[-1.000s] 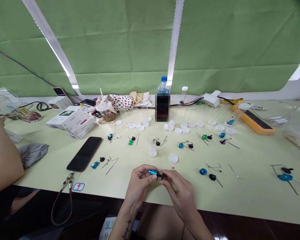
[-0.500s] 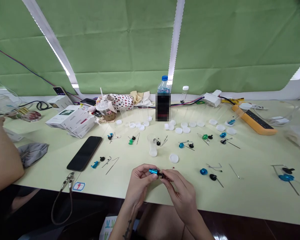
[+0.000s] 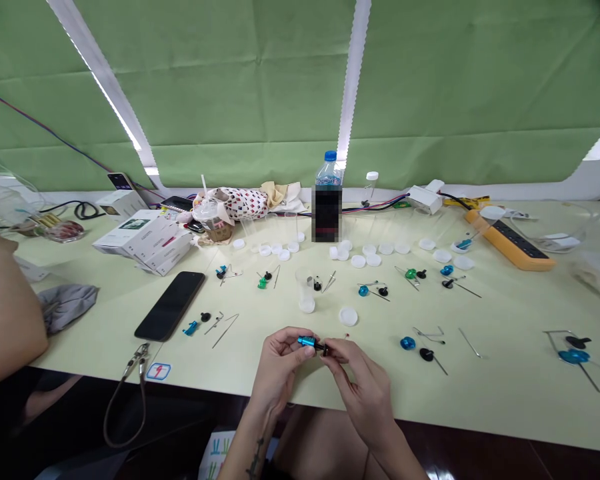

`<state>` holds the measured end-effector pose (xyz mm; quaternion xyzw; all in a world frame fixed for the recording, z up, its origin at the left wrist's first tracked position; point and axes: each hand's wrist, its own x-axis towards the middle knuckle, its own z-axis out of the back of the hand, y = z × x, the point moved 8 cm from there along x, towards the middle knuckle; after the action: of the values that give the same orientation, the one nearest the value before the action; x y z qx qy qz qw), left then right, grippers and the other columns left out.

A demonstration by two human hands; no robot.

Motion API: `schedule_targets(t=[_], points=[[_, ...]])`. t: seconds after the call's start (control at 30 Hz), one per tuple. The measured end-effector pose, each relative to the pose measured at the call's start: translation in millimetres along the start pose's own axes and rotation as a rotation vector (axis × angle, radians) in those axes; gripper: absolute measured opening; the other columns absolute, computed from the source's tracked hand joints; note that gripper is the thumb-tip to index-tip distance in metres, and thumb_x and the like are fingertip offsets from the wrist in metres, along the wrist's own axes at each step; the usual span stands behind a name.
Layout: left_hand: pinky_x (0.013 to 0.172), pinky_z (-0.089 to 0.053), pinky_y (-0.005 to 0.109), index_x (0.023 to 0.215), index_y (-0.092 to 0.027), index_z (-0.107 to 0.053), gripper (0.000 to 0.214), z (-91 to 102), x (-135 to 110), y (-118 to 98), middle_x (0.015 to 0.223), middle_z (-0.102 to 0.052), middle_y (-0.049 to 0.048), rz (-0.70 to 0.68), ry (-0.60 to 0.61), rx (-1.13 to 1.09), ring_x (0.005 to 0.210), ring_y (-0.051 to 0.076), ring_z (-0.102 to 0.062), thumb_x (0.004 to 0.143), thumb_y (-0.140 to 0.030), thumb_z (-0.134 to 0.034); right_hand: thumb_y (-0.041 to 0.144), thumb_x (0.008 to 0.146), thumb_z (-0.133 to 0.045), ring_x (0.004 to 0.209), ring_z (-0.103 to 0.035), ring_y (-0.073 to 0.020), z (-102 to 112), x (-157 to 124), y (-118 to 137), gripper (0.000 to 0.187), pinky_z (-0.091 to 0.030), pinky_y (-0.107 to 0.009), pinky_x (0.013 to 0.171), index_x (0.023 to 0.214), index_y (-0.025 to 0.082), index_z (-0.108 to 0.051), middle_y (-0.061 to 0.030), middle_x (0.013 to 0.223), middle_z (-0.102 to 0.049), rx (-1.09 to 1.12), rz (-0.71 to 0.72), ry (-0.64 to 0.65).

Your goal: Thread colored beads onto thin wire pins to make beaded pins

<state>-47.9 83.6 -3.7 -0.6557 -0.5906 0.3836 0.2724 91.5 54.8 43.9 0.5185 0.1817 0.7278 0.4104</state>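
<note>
Blue metallic barrel (image 3: 307, 341) is near the table's (image 3: 505, 400) front edge, pinched by the left hand (image 3: 280, 363), with the right hand (image 3: 363, 380) pinching the black stemmed disc (image 3: 325, 349) at its end, likely to keep both aligned.

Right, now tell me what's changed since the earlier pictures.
Nothing on the table has visibly moved; only the view shifts a touch. Nothing was taken hold of or let go: the left hand still holds the blue metallic piece, and the right hand still holds the black piece at its end. The phone stays put.
</note>
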Motion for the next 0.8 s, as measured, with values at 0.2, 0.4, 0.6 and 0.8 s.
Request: schedule_targets(t=[0.2,0.4,0.6,0.8], points=[[0.072,-0.053,0.019,0.080,-0.014,-0.077,0.025,-1.0,-2.1,-1.1,0.078,-0.077,0.0053,0.016,-0.009,0.014,0.073,0.012,-0.069,0.057,-0.014,-0.088,0.012,0.094,-0.054,0.085,-0.069,-0.0136,-0.9,-2.0,-2.6,0.026,-0.058,-0.023,0.075,0.117,0.023,-0.059,-0.0035,0.099,-0.071,0.003,-0.001,0.006],[0.071,-0.054,0.021,0.080,-0.014,-0.078,0.025,-2.1,-2.5,-1.0,0.078,-0.077,0.0055,0.020,-0.010,0.019,0.072,0.013,-0.069,0.057,-0.013,-0.088,0.018,0.096,-0.054,0.074,-0.071,-0.0137,0.0,-5.1,-6.3,0.020,-0.058,-0.023,0.070,0.114,0.022,-0.060,-0.0027,0.090,-0.073,-0.034,-0.019,-0.006],[0.072,-0.053,0.021,0.080,-0.015,-0.077,0.026,0.4,-1.2,1.0,0.077,-0.077,0.0051,0.018,-0.019,0.014,0.071,0.013,-0.068,0.056,-0.015,-0.089,0.022,0.096,-0.052,0.076,-0.071,-0.0146,-0.7,-3.0,-4.9,0.020,-0.059,-0.023,0.070,0.114,0.022,-0.061,-0.0035,0.091,-0.073,-0.037,-0.033,-0.002],[0.075,-0.053,0.022,0.081,-0.015,-0.078,0.025,1.2,-0.5,1.9,0.079,-0.077,0.0058,0.018,-0.028,0.004,0.074,0.013,-0.069,0.058,-0.015,-0.088,0.020,0.096,-0.053,0.085,-0.070,-0.0165,1.3,0.3,-1.4,0.027,-0.059,-0.027,0.076,0.122,0.022,-0.058,-0.0059,0.099,-0.071,-0.038,-0.014,-0.030]])
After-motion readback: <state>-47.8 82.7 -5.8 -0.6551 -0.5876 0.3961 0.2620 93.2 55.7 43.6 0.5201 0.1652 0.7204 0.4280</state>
